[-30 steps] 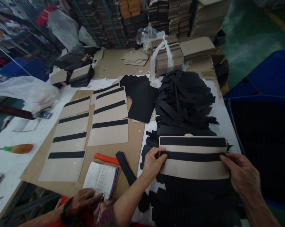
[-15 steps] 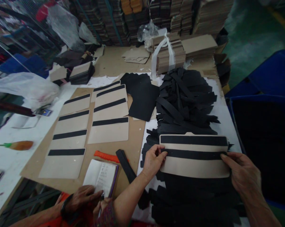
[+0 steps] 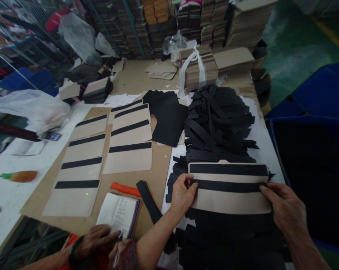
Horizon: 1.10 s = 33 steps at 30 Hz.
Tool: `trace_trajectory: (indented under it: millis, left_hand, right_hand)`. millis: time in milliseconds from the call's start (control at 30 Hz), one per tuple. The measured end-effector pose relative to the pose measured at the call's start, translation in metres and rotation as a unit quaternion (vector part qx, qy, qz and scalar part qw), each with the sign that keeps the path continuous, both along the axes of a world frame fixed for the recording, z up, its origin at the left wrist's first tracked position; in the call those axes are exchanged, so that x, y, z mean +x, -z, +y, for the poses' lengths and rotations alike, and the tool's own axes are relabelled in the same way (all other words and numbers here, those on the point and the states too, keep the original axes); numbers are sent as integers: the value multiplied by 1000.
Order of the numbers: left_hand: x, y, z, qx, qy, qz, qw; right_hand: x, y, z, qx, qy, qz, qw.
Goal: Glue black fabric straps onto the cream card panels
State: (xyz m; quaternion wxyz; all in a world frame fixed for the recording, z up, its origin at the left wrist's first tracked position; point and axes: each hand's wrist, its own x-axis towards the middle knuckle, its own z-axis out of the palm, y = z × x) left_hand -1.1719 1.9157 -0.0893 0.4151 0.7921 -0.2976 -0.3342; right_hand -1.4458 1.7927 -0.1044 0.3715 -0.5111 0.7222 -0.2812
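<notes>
A beige panel [image 3: 228, 202] with a black band along its top edge lies over the black strips at the right. Across its middle runs a second black strip [image 3: 228, 185]. My left hand [image 3: 184, 193] pinches the left end of that strip against the panel's edge. At the other end my right hand [image 3: 283, 202] has thumb and fingers closed on the strip and the panel's right edge. Behind the panel rises a heap of loose black strips [image 3: 214, 116].
Beige panels with black strips [image 3: 130, 159] stand in two columns on a brown board [image 3: 161, 168]. At lower left another person's hands [image 3: 97, 240] write in a notebook [image 3: 120, 212]. Black pieces [image 3: 169, 120], a tied bundle [image 3: 199, 73] and a blue bin [image 3: 312, 120] surround the work.
The view has shifted slightly. Both my hands keep their hold on the strip and panel. The other person's writing hand has moved a little on the notebook.
</notes>
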Motion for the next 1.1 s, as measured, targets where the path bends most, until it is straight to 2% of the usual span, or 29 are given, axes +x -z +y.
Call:
trace_trajectory:
  millis: [100,200,300,400,467,533,667,800,900,1100]
  left_hand:
    - [-2,-3,0,8,1,-82,997]
    - [-4,-5,2,4,21,-174,984]
    - [-7,-6,4,-27,116,-249,961]
    - [-11,-9,3,-53,263,-303,914]
    - [-13,-13,1,-45,334,-343,877]
    - [-17,-20,-1,-23,374,-386,843]
    - [-25,-31,-5,22,410,-454,791]
    - [-31,-33,-6,48,424,-490,760]
    - [-34,-30,-6,59,430,-504,747]
    - [-36,-27,-3,76,426,-519,737]
  right_hand:
    - [3,-8,-1,57,16,-4,998]
    - [5,-11,-2,37,-2,18,999]
    - [6,-7,-1,-104,-49,97,989]
    - [7,-2,0,-273,-159,169,934]
    - [8,-2,3,-330,-241,180,895]
    - [7,-3,7,-356,-295,192,866]
    - [2,-7,18,-354,-379,274,810]
    - [-3,-6,29,-347,-423,346,762]
    - [-2,0,33,-338,-423,377,751]
    - [-7,16,37,-343,-410,370,760]
